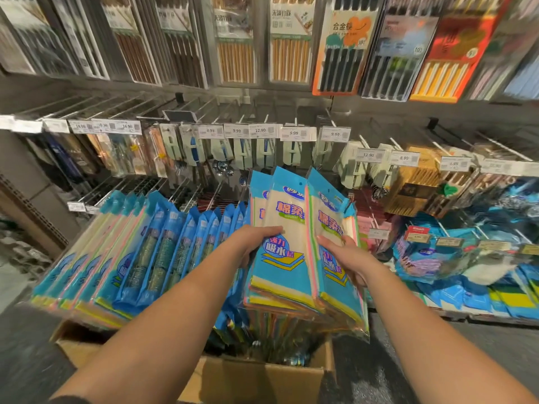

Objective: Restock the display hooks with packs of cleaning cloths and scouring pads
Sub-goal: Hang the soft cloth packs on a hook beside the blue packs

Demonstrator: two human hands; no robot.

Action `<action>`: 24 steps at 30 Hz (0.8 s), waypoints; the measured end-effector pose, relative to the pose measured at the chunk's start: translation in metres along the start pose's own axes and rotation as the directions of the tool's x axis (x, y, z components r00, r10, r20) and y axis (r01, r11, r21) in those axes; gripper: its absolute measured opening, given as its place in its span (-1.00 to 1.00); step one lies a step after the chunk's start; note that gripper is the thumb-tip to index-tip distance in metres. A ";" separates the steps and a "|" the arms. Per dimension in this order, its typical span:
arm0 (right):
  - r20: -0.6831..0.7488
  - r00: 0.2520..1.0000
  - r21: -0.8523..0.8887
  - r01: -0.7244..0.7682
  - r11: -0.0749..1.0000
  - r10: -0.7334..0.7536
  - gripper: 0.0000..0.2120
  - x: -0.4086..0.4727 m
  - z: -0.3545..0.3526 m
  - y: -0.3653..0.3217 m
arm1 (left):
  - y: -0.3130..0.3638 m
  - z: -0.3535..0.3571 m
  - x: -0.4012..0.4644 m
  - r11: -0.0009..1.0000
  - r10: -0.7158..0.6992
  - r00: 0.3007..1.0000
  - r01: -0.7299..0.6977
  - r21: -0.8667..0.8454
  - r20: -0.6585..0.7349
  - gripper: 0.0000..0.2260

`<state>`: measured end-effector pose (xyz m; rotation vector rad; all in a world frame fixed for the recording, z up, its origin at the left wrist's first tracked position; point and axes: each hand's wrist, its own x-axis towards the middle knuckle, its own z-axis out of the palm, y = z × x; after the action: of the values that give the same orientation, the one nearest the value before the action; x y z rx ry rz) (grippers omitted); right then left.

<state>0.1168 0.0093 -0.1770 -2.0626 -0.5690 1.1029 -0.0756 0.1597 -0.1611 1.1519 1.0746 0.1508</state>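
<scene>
I hold a bundle of blue-and-cream cleaning cloth packs upright in front of the display, above an open cardboard box. My left hand grips the left side of the bundle, thumb across the front pack. My right hand holds the right-hand packs, fingers behind them and thumb on the front. Each pack has a hang hole at its top. Rows of the same cloth packs and scouring pad packs hang on the hooks to the left.
Price tags line the hook rail above, with utensils hanging behind them. Chopstick packs fill the top row. More blue packs and sponges lie at the right. The grey floor shows at the left.
</scene>
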 end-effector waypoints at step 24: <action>-0.150 0.908 -0.251 0.347 0.903 -0.391 0.20 -0.159 0.000 -0.023 | -0.046 0.045 -0.182 0.789 0.447 0.864 -0.502 -0.353 -0.230 -0.69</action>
<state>0.0298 -0.0806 -0.0755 -2.1001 -0.9725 0.6268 -0.1561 0.0005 -0.0869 1.0199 0.7933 0.8284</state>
